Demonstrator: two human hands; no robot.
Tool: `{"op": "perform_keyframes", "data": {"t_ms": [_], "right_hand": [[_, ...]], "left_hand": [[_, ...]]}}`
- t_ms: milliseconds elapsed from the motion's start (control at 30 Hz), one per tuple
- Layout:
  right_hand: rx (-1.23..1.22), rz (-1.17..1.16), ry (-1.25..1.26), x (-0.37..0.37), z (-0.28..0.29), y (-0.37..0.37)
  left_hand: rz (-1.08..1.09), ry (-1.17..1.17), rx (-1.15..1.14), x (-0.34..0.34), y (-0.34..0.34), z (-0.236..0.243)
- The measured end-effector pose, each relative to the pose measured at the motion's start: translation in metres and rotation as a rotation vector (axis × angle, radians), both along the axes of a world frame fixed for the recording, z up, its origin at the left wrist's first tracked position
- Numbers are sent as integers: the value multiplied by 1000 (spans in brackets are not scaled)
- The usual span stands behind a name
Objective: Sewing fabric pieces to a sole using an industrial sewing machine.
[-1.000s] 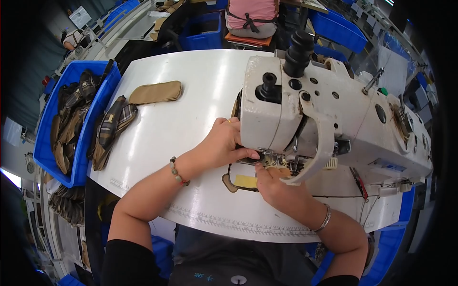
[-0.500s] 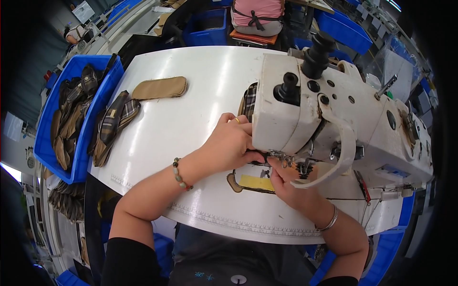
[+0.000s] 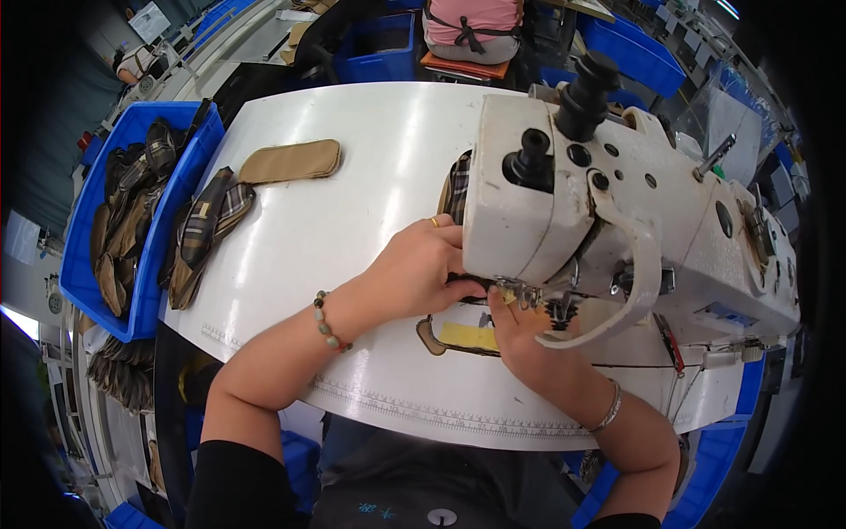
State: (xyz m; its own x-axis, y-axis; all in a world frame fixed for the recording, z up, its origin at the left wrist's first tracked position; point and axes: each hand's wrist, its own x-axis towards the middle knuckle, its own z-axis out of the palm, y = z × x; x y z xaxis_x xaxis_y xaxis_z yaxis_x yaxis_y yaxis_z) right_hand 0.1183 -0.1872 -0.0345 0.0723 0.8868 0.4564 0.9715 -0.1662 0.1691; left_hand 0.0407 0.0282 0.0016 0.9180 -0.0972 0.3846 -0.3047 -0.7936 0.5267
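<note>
A plaid fabric piece (image 3: 456, 187) with a brown edge lies partly under the head of a white sewing machine (image 3: 520, 220). My left hand (image 3: 419, 269) is closed on its near edge, thumb in front and the other fingers curled. Close by the presser foot, my right hand (image 3: 522, 339) pinches the same dark edge from the right. The machine hides part of its fingers, and most of the seam. Just below the hands, a yellow patch (image 3: 469, 336) and a small brown-edged end of fabric (image 3: 429, 335) show on the white table.
A brown oval fabric piece (image 3: 291, 161) lies at the far left of the white table (image 3: 352, 212). Folded plaid pieces (image 3: 204, 234) rest beside a blue bin (image 3: 79, 256) filled with similar ones. Red-handled snips (image 3: 670, 342) lie right. A person (image 3: 474, 26) sits beyond.
The fingers of my right hand have straightened and moved slightly left and up along the fabric edge. My left hand keeps almost the same place.
</note>
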Motion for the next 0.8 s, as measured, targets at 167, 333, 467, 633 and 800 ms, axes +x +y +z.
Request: {"op": "perform_keyframes", "data": {"t_ms": [167,333,467,633,800], "right_hand": [[-85,-35,61,-7,14,2],[-112,-87,250,-1,11,-3],[25,-53,352,0,14,-2],[-50,-62,241,-4,3,0],[-28,14,78,-8,13,4]], "left_hand": [[-32,97,12,0,7,1],[-13,40,52,0,5,-2],[-2,38,74,0,5,-2],[-12,18,54,-2,1,5],[-75,-105,71,4,3,-4]]}}
